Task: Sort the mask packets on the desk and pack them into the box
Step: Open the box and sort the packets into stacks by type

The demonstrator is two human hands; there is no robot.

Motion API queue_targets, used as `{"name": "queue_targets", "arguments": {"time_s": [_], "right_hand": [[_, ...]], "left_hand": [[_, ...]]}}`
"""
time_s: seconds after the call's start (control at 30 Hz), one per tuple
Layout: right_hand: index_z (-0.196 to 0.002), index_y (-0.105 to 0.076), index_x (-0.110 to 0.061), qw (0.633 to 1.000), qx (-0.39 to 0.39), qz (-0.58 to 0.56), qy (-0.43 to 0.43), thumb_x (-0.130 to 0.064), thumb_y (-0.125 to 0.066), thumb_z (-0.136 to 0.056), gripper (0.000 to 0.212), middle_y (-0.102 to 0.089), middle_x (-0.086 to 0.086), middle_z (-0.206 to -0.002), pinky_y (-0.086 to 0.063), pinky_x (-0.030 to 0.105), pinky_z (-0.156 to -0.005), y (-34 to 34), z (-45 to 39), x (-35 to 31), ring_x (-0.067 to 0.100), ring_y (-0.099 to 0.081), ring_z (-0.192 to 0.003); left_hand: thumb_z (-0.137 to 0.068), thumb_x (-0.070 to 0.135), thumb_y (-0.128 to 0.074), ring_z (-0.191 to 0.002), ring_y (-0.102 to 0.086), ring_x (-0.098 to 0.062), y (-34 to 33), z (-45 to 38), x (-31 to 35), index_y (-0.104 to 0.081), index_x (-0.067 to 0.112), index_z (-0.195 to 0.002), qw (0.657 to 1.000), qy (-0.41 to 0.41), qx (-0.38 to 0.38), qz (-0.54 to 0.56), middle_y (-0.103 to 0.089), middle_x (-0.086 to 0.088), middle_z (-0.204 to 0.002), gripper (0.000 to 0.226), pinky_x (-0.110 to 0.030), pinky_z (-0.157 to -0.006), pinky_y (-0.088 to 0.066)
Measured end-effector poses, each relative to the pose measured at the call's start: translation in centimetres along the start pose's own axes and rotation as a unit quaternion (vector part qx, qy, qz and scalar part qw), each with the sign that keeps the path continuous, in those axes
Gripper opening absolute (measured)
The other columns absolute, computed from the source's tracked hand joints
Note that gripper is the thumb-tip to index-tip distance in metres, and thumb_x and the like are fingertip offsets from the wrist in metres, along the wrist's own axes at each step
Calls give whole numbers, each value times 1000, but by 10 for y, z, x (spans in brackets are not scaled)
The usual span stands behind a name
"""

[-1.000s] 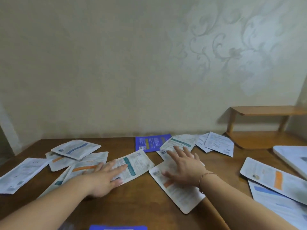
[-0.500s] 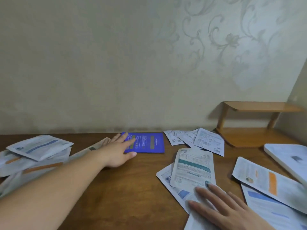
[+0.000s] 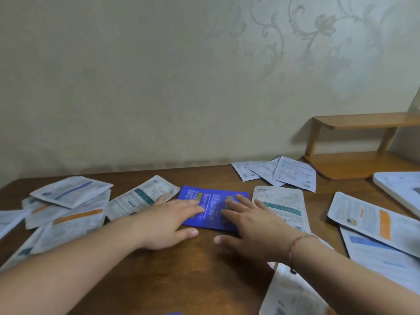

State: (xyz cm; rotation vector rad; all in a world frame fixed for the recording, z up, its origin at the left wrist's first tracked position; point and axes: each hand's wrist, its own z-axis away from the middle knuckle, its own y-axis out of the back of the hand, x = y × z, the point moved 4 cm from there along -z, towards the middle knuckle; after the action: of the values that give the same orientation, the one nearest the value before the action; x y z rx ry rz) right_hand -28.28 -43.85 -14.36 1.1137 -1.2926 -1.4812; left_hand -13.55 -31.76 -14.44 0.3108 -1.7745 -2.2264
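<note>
Sorting: left hand (image 3: 168, 221) and right hand (image 3: 252, 226) press flat, ungripping, on the blue packet (image 3: 211, 206), which next needs sliding aside.

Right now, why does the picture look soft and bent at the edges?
Head view: the wide lens bows the desk edge and stretches both forearms; the left hand and right hand on the blue packet are slightly motion-smeared; light is dim and even, shadows faint under the palms.

head-worn view, angled down, near desk (image 3: 186, 269)
</note>
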Motion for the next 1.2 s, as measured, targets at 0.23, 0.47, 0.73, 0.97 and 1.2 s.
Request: {"name": "queue_targets", "arguments": {"time_s": [0.23, 0.47, 0.73, 0.97, 1.2], "right_hand": [[-132, -51, -26, 995, 43, 28, 91, -81, -18, -73, 88, -48, 1, -115, -5, 60, -115, -17, 33, -75, 22, -39, -125], [-112, -64, -24, 977, 133, 37, 160, -73, -24, -91, 67, -56, -2, -97, -48, 37, -98, -31, 128, -83, 20, -60, -100], [-88, -69, -20, 938, 272, 100, 190, -32, -57, -87, 17, -68, 2, -104, -32, 36, -108, -64, 240, -74, 16, -58, -122], [-100, -73, -26, 923, 311, 74, 214, -25, -33, -103, 40, -71, -3, -110, -35, 32, -103, -71, 298, -83, 14, -53, -121], [-106, -68, -26, 906, 344, 45, 243, -24, -45, -99, 24, -73, -8, -105, -58, 30, -78, -39, 310, -86, 8, -68, -104]], "left_hand": [[-100, 21, -36, -150, -9, -10, 0, 21, -15, -28, 45, -149, 999, 36, -5, 29, -15, 12, -162, 55, -47, -121, -4], [-102, 23, -39, -140, -26, 0, 9, 62, 40, -45, 40, -141, 995, -96, -29, -10, -41, 20, -148, 43, -38, -119, -16], [-104, 39, -36, -147, -8, -1, -3, 132, 105, -29, 43, -149, 989, -118, -57, -73, -21, 18, -159, 46, -43, -122, -2], [-104, 37, -35, -148, -4, -3, -29, 187, 126, -28, 40, -150, 993, -88, -25, -69, -16, 17, -161, 47, -39, -123, 0], [-92, 57, -50, -130, -47, 2, -40, 236, 170, -52, 26, -140, 928, -177, 122, 304, -55, 13, -140, 57, -26, -110, -36]]}}
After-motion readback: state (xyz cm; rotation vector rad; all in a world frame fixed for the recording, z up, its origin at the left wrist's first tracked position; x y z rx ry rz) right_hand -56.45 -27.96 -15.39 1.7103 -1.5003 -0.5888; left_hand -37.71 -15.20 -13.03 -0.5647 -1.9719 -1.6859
